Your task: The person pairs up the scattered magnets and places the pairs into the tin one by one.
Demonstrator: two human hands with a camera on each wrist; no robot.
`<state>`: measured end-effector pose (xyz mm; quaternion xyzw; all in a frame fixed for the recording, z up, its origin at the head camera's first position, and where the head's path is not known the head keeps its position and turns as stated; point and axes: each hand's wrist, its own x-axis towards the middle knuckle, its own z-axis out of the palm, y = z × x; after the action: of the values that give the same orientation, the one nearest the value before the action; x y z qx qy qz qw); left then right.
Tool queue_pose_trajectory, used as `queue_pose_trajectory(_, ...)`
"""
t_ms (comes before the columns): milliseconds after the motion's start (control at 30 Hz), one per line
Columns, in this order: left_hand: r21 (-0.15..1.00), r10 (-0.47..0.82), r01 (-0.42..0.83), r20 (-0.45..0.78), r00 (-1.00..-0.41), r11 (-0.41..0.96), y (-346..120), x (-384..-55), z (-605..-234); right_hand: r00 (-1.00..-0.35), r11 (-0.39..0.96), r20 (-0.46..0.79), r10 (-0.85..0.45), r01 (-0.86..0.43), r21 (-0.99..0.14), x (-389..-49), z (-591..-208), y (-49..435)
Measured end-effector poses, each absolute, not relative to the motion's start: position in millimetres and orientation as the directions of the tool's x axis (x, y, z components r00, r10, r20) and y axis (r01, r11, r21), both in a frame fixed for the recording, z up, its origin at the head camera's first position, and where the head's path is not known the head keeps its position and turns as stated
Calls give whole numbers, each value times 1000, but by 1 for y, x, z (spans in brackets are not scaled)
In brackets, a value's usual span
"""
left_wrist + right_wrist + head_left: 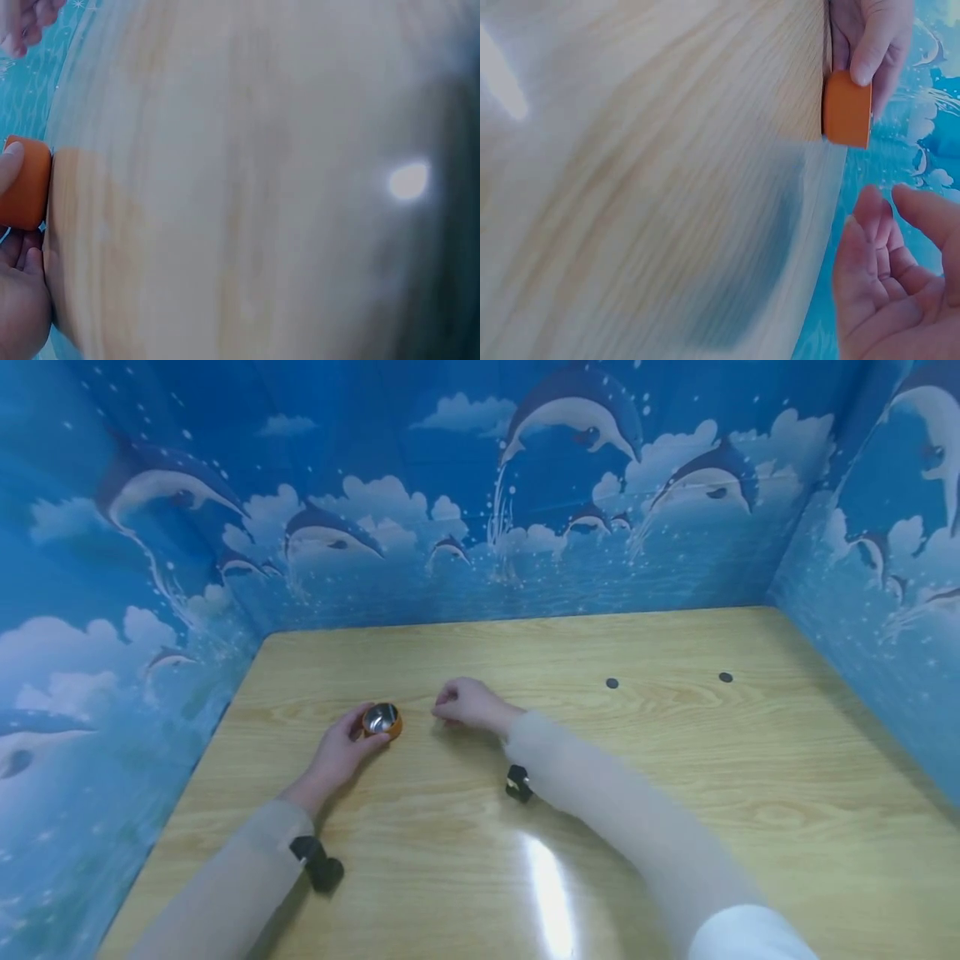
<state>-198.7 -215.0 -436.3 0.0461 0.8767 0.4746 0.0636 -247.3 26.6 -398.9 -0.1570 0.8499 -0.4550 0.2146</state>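
Note:
A small orange cup (393, 732) with a shiny metallic inside stands upright on the wooden table, left of its middle. My left hand (342, 755) grips its side, the thumb on the near wall and fingers round the far one. In the right wrist view the thumb presses the orange wall (847, 112). A short gap to the right, my right hand (474, 703) hovers over the table with loosely bent fingers. Its thumb and fingertips (868, 201) stand apart in the right wrist view, and nothing shows between them.
Two small dark discs (612, 683) lie on or are set in the table (675, 760) at the back right. Blue dolphin-print walls (465, 568) border the table at the back and both sides. Light glares off the near tabletop.

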Motion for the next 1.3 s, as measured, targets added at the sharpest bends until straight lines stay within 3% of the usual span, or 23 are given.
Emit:
queue_pose_trajectory(567,848,134,15,-66,-989,530,-217,-202,-442,-889,590,-307,-339,52,-806,-229,-404,164)
queue_pose_trajectory(900,853,140,24,-58,-988,522,-217,-203,-442,-902,587,-309,-301,80,-805,-212,-402,214)
queue_pose_trajectory(1300,865,111,-52,-123,-986,500,-213,-203,-417,-926,589,-305,-221,122,-799,-203,-398,270)
